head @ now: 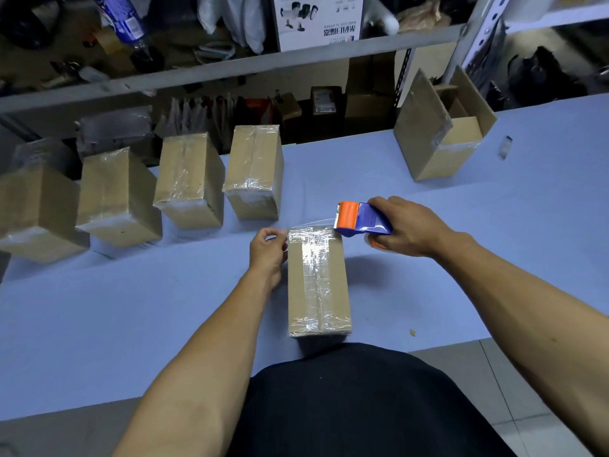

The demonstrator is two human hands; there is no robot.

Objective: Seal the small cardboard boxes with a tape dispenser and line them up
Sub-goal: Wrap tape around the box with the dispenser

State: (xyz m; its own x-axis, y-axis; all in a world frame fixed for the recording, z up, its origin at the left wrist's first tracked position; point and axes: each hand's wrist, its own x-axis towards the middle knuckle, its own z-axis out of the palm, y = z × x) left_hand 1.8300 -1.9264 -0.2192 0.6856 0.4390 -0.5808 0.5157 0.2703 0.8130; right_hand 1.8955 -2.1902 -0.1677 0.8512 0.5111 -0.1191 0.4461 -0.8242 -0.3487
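Four taped cardboard boxes (184,179) stand in a row on the pale blue surface (99,308), up and to the left of the left hand (267,250), their long axes running away from the person toward the shelving (230,72) behind. The left hand, fingers curled, pinches the loose end of a clear tape strip (309,223) at the far left corner of a small cardboard box (317,285) that lies between the two hands, directly in front of the person's black-clad torso. This box's long axis points straight away from the person, its near end at the surface's edge and its far end level with both hands; tape runs lengthwise down its centre seam and across both ends. The strip stretches from the left hand's fingers across the box's far end to the orange roller of a blue tape dispenser (361,219), which touches the box's far right corner with its roller end aimed left. The right hand (407,225) grips the dispenser's handle, fingers wrapped around it. Beyond and to the right of the right hand, an open cardboard box (441,133) stands with its flaps up.
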